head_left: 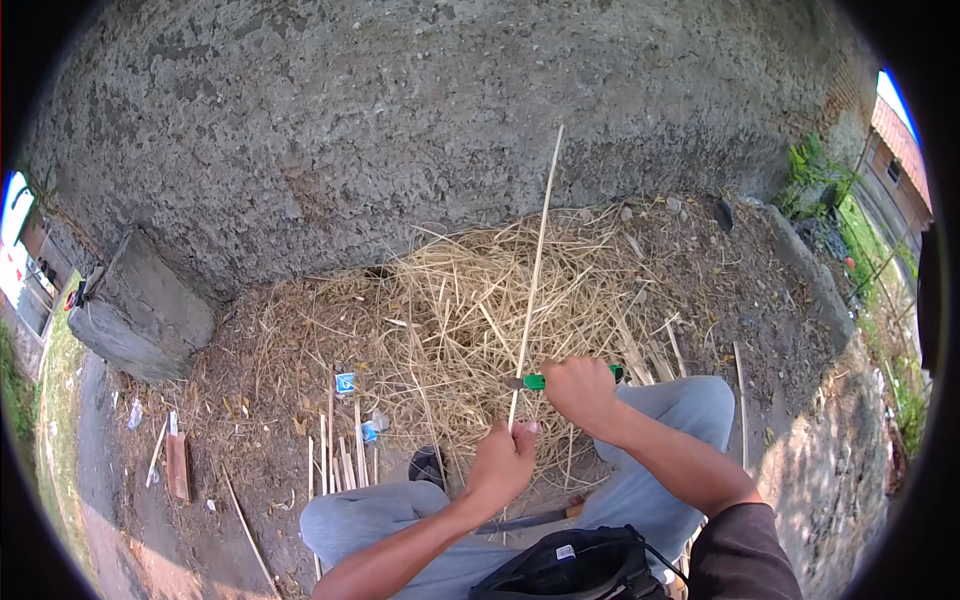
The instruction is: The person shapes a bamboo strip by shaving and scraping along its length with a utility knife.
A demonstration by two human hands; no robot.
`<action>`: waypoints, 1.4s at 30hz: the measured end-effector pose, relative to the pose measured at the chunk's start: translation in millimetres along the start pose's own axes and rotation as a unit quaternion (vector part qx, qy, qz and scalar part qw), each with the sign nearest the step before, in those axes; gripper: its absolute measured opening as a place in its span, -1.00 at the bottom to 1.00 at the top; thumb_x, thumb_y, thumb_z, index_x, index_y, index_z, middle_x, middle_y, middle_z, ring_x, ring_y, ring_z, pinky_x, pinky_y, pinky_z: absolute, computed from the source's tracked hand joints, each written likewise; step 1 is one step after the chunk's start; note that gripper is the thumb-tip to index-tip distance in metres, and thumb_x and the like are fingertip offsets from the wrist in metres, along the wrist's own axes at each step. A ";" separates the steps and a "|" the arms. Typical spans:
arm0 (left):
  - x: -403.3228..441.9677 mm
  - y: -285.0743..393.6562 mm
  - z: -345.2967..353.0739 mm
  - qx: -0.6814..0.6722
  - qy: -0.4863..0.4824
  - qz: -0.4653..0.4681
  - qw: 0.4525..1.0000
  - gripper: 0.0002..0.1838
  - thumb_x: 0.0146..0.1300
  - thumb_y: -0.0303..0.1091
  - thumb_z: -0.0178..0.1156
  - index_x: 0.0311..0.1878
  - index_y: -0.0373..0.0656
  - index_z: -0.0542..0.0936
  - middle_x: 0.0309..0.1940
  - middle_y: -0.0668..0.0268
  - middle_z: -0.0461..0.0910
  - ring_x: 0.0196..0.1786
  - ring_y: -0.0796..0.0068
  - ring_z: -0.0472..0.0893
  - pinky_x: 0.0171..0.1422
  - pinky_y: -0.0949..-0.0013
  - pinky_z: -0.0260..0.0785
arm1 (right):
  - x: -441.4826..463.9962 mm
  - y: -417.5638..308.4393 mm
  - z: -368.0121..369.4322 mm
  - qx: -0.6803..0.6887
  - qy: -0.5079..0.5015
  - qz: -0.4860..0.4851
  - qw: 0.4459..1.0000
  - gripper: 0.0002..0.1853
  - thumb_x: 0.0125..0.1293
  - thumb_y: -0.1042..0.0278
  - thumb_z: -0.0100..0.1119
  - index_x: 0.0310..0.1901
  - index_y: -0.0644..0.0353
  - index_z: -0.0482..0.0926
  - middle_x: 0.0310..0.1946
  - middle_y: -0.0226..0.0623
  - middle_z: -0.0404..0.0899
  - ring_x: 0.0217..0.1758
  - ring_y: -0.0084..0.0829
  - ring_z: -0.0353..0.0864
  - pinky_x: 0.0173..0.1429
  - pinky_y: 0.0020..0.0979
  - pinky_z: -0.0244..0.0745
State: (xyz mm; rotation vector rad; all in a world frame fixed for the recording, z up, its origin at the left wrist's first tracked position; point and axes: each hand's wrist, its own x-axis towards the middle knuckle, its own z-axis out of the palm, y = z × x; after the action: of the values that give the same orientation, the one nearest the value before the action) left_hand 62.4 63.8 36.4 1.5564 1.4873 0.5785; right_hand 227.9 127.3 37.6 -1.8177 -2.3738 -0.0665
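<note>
A long, thin, pale bamboo strip (541, 240) slants upward in front of me toward the wall. My left hand (503, 462) is closed around its lower end, between my knees. In my right hand (583, 393), a green-handled knife (535, 382) is gripped, with its short blade against the strip just above my left hand. Below both hands, a heap of pale curled shavings (470, 300) covers the ground. A long dark blade (525, 521) with a wooden handle end lies under my arms, near my lap.
A rough grey wall (450, 120) rises ahead, with a concrete block (150, 310) at left. Several cut strips (340, 450) lie by my left knee, near a blue packet (346, 383). A black bag (575, 565) rests on my lap. A stone curb (815, 280) runs at right.
</note>
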 end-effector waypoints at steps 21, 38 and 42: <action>-8.4 5.6 11.1 0.130 -0.023 0.011 0.991 -0.59 0.52 -0.22 -0.11 -0.24 -0.46 0.45 -0.55 -0.21 0.56 -0.42 -0.30 0.60 -0.29 -0.14 0.42 | 62.8 84.4 51.3 -0.045 0.002 0.073 0.996 -0.86 0.17 0.35 0.16 -0.45 0.15 0.67 -0.48 -0.16 0.67 -0.39 -0.14 0.73 -0.33 -0.16 0.61; -32.2 4.2 -14.3 0.115 -0.097 0.015 0.988 -0.67 0.50 -0.26 -0.08 -0.24 -0.40 0.41 -0.56 -0.27 0.52 -0.41 -0.40 0.55 -0.28 -0.25 0.36 | 89.4 186.3 50.7 -0.156 -0.098 0.218 0.958 -0.82 0.31 0.36 0.14 -0.17 0.13 0.72 -0.15 -0.19 0.72 -0.07 -0.21 0.74 -0.09 -0.24 0.66; -75.9 -7.0 -44.1 0.152 -0.112 -0.017 0.982 -0.73 0.46 -0.27 -0.05 -0.16 -0.32 0.46 -0.49 -0.19 0.54 -0.34 -0.31 0.56 -0.27 -0.17 0.35 | 84.4 216.5 59.4 -0.127 -0.081 0.255 0.955 -0.81 0.30 0.37 0.11 -0.19 0.12 0.72 -0.17 -0.16 0.72 -0.06 -0.18 0.74 -0.06 -0.21 0.65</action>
State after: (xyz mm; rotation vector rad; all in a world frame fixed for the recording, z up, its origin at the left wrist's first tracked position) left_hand 9.3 2.6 70.6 1.7595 1.4722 0.1515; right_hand 409.4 272.7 -20.9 -2.5937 -1.9816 -0.1743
